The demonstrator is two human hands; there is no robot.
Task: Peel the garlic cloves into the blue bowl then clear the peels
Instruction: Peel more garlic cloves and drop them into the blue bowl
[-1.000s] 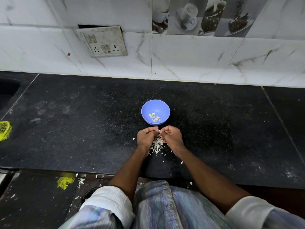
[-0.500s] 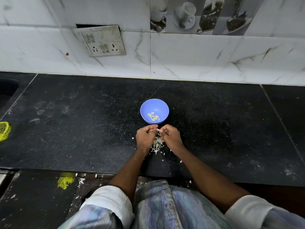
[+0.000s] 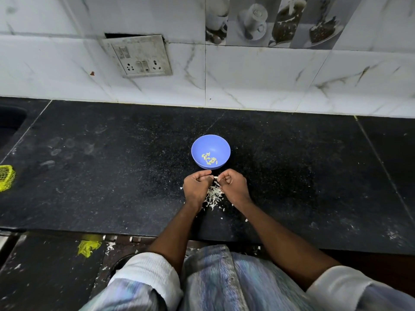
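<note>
Netting, yellow (image 3: 6, 178), sits far left on the black bench (image 3: 112, 176). Going right, the left hand (image 3: 195, 187) has its fingers curled and pinches a small garlic clove (image 3: 216, 177). The right hand (image 3: 232, 186) pinches the other side of the clove with curled fingers too. Both grips are closed on it, just in front of the blue bowl (image 3: 221, 147). Peeled cloves (image 3: 209, 158) lie inside the bowl. White peels (image 3: 213, 196) lie in a heap on the bench between the wrists. The clove looks tiny, light and firm. Its skin looks thin and dry and will likely tear easily. Best to hold the clove by its ends and pick at the skin.
</note>
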